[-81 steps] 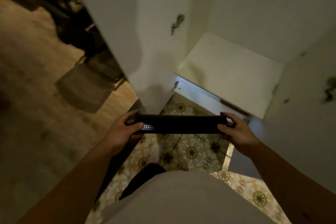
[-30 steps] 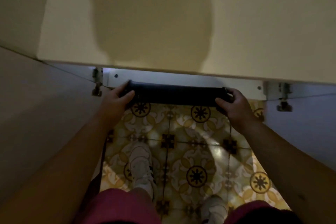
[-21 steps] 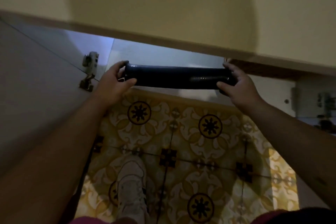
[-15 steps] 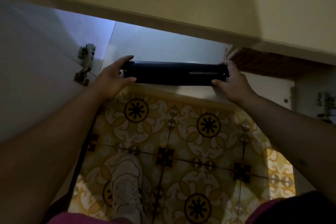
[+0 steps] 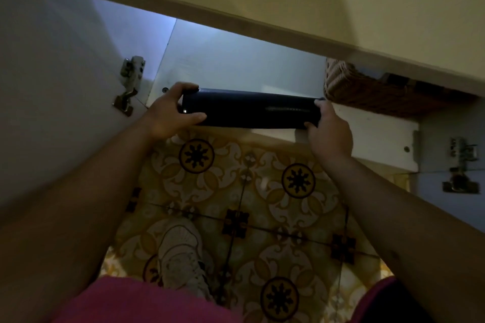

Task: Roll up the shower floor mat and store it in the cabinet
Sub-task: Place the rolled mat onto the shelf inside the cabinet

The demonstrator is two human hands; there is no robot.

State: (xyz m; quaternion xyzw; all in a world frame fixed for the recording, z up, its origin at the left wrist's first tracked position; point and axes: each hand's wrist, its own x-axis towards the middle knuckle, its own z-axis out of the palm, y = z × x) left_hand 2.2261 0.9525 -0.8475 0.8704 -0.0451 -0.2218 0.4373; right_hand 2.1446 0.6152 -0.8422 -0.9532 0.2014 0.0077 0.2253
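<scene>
I see my left hand (image 5: 168, 113) and right hand (image 5: 329, 131) each clamped around an end of the rolled mat (image 5: 252, 110), held level at the open cabinet (image 5: 236, 65) mouth, beside a wicker basket (image 5: 367, 92).

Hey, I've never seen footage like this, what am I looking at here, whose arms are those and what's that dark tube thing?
There is no machine here. A camera worn on a person's head looks down at their own bare arms. The left hand and right hand each grip one end of a dark rolled-up floor mat, held level at the opening of a white cabinet with its doors open. A brown woven basket sits inside on the right. Below are yellow patterned floor tiles and a white shoe.
</scene>
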